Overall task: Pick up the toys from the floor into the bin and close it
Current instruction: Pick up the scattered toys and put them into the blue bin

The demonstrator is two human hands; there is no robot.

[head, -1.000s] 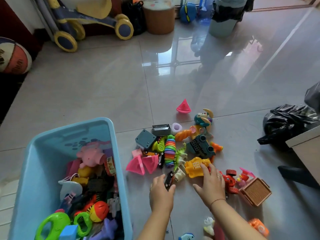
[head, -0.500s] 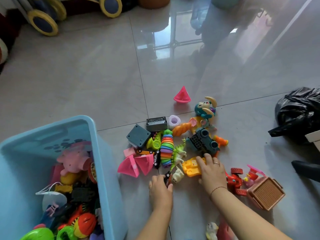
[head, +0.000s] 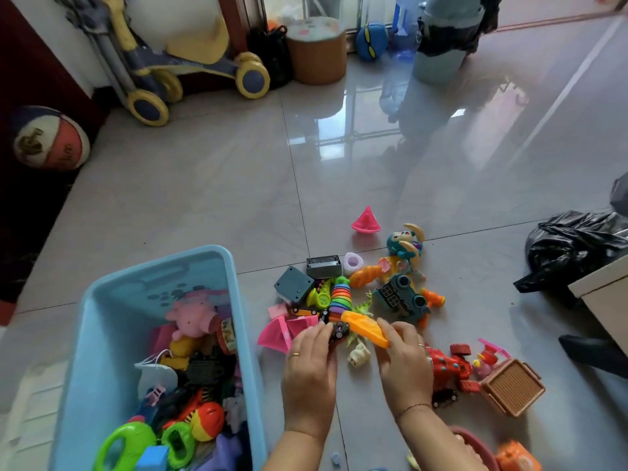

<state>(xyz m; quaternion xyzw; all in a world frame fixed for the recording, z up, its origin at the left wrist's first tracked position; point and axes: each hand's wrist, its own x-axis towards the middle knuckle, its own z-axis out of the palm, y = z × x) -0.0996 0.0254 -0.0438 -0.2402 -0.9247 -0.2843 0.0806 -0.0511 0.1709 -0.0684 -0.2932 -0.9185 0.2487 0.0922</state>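
A light blue bin (head: 244,334) stands open at the lower left, partly filled with toys. To its right a pile of toys (head: 356,287) lies on the tiled floor. My right hand (head: 402,365) grips a yellow-orange toy (head: 365,328) lifted off the floor. My left hand (head: 311,365) holds a small black toy car (head: 338,331) just beside it. A red toy vehicle (head: 448,367) and a brown basket (head: 511,387) lie right of my right hand. No lid is in view.
A pink cone (head: 365,220) lies apart, beyond the pile. A black plastic bag (head: 571,246) and a furniture corner (head: 601,294) are at the right. A ride-on toy (head: 170,66), a ball (head: 49,139), a stool (head: 316,51) and a waste bin (head: 441,35) line the far wall.
My right hand has lifted the yellow-orange toy off the floor and turned it. My left hand keeps the small black car. The camera has tilted up again.
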